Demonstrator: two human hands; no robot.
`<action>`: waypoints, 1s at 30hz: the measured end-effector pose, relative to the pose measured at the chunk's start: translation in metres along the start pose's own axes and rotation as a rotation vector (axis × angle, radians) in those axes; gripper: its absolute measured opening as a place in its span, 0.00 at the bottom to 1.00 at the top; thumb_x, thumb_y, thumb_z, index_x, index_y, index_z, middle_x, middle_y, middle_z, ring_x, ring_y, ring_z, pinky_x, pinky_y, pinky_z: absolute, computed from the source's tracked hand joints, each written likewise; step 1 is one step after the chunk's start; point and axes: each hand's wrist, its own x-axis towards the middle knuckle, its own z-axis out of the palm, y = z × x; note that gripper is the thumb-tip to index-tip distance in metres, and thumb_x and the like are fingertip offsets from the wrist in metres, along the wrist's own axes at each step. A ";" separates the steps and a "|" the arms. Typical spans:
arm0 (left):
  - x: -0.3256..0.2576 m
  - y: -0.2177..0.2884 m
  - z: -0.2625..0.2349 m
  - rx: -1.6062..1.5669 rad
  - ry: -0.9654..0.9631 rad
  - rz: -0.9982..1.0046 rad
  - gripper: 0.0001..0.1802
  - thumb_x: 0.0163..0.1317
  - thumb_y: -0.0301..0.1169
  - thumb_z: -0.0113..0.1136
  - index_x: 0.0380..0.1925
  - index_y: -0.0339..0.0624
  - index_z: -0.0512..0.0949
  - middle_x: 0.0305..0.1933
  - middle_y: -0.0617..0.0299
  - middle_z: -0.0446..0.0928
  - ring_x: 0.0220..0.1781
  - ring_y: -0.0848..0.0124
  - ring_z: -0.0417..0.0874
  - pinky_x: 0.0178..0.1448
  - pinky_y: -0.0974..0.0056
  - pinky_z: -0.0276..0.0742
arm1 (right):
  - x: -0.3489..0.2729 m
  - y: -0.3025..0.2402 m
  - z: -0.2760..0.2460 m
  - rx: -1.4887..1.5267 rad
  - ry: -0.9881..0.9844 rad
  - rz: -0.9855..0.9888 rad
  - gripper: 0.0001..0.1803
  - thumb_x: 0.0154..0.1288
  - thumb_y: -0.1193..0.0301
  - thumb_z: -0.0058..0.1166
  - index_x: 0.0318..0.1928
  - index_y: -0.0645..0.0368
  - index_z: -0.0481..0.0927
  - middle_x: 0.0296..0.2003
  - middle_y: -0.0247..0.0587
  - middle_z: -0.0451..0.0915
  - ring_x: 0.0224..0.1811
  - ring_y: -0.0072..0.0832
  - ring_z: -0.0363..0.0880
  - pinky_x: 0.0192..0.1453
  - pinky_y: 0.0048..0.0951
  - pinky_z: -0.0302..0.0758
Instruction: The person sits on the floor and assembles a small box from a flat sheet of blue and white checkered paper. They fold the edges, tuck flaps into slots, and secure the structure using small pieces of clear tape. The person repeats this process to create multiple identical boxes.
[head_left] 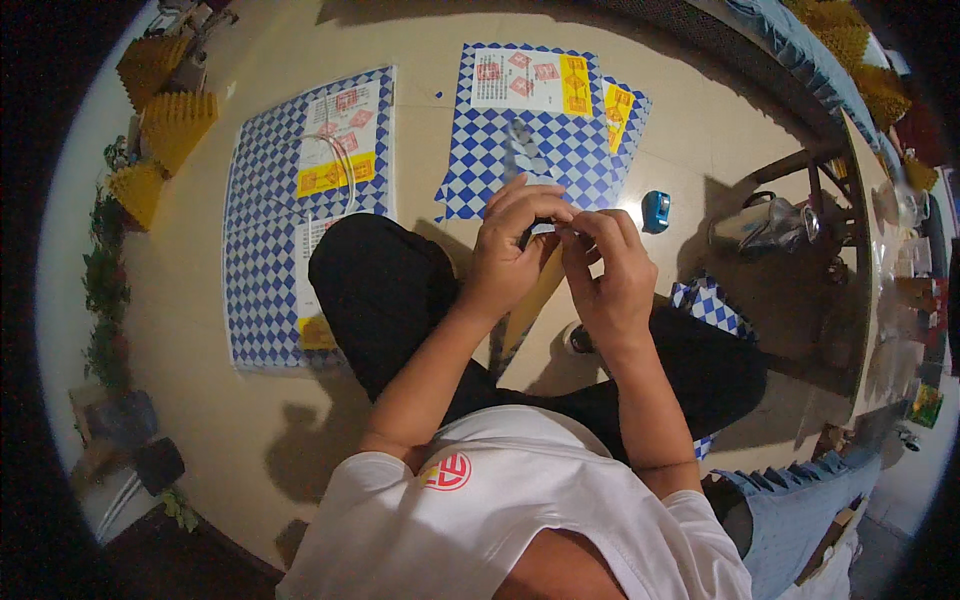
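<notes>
My left hand (505, 255) and my right hand (612, 280) meet in front of me, above the floor between my bent knees. The fingertips of both are pinched together on something small that I cannot make out. A dark bit shows between the left thumb and fingers. Below the hands is a tan strip (528, 290), partly hidden by them. Just beyond the hands lie blue-and-white checkered sheets (475, 170) with white and yellow printed panels. On the floor right of them sits a small blue tape dispenser (656, 212).
A larger checkered stack in clear wrap (265, 230), with a pale cord loop (350, 165) on it, lies at the left. A silver kettle (760, 222) stands by a wooden frame at the right. Crumpled checkered paper (712, 305) lies beside my right knee.
</notes>
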 end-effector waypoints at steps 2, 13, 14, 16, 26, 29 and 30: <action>0.002 -0.001 0.002 0.008 0.050 0.017 0.12 0.57 0.19 0.65 0.40 0.44 0.82 0.44 0.62 0.85 0.56 0.58 0.83 0.72 0.47 0.66 | 0.004 0.005 -0.002 0.009 0.006 -0.004 0.14 0.59 0.79 0.66 0.45 0.58 0.78 0.38 0.39 0.81 0.32 0.34 0.85 0.35 0.30 0.82; 0.001 0.003 -0.001 0.114 -0.005 0.063 0.16 0.53 0.18 0.66 0.42 0.44 0.82 0.46 0.60 0.84 0.53 0.57 0.82 0.72 0.49 0.67 | 0.000 0.003 0.001 0.186 0.021 0.152 0.12 0.63 0.81 0.63 0.45 0.62 0.77 0.38 0.41 0.79 0.32 0.27 0.81 0.36 0.25 0.78; 0.000 0.001 -0.003 0.116 -0.008 0.055 0.17 0.51 0.18 0.66 0.42 0.44 0.82 0.46 0.59 0.84 0.54 0.58 0.83 0.73 0.49 0.66 | -0.001 0.005 0.001 0.243 0.003 0.193 0.11 0.63 0.80 0.63 0.46 0.62 0.78 0.38 0.41 0.79 0.32 0.27 0.80 0.37 0.25 0.78; 0.001 0.000 -0.004 0.129 -0.009 0.047 0.18 0.50 0.17 0.66 0.42 0.43 0.82 0.47 0.59 0.84 0.54 0.57 0.83 0.73 0.50 0.67 | -0.001 0.007 0.001 0.335 -0.024 0.250 0.11 0.64 0.80 0.62 0.46 0.63 0.79 0.38 0.40 0.78 0.33 0.25 0.79 0.38 0.25 0.77; 0.007 0.001 -0.001 0.084 -0.053 0.006 0.21 0.49 0.12 0.60 0.44 0.41 0.83 0.50 0.57 0.84 0.63 0.56 0.80 0.74 0.50 0.66 | 0.004 0.007 -0.009 0.254 -0.129 0.172 0.13 0.63 0.82 0.60 0.47 0.58 0.80 0.41 0.40 0.78 0.37 0.28 0.80 0.40 0.26 0.78; 0.005 0.002 -0.003 0.052 -0.069 -0.030 0.22 0.51 0.11 0.58 0.45 0.41 0.83 0.52 0.57 0.84 0.65 0.56 0.79 0.76 0.50 0.64 | 0.005 -0.001 -0.012 0.194 -0.160 0.126 0.12 0.64 0.80 0.61 0.47 0.58 0.80 0.44 0.42 0.78 0.39 0.33 0.82 0.40 0.29 0.80; 0.005 0.000 -0.004 0.032 -0.078 -0.041 0.22 0.52 0.10 0.57 0.46 0.42 0.83 0.53 0.57 0.84 0.66 0.56 0.78 0.77 0.50 0.63 | 0.005 -0.001 -0.013 0.171 -0.170 0.104 0.12 0.64 0.80 0.62 0.48 0.58 0.80 0.45 0.43 0.79 0.39 0.35 0.83 0.39 0.30 0.80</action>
